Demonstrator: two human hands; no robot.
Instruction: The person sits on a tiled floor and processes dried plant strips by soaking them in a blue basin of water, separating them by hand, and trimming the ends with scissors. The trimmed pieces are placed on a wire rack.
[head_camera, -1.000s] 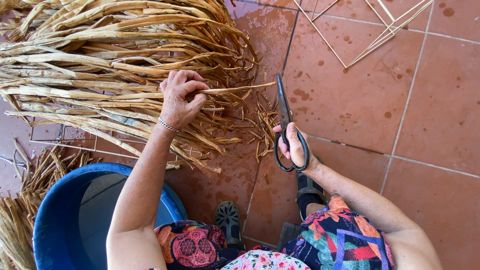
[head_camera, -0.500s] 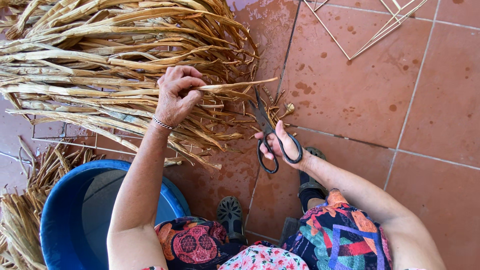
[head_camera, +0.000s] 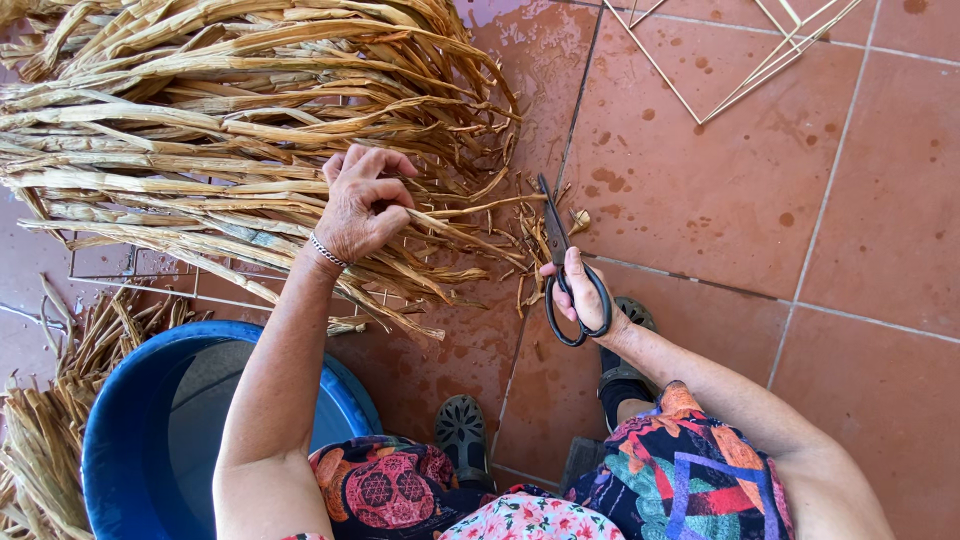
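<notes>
stalk: thin, dry, tan; lies level, its right end free near the blades, its left end pinched at the pile's near right edge
scissors: black, large loops, blades shut, tips pointing far, above the floor

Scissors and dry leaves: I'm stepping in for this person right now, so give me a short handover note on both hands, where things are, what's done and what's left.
Left hand: pinching one dry strand pulled out of the big leaf pile.
Right hand: in the loops of the black scissors, blades closed, tips just right of the strand's end.
Nearby: blue tub at the lower left, more leaves beside it, small cut bits on the tile floor.
Done: some trimming, judging by the bits.
Left: most of the pile looks uncut.
</notes>
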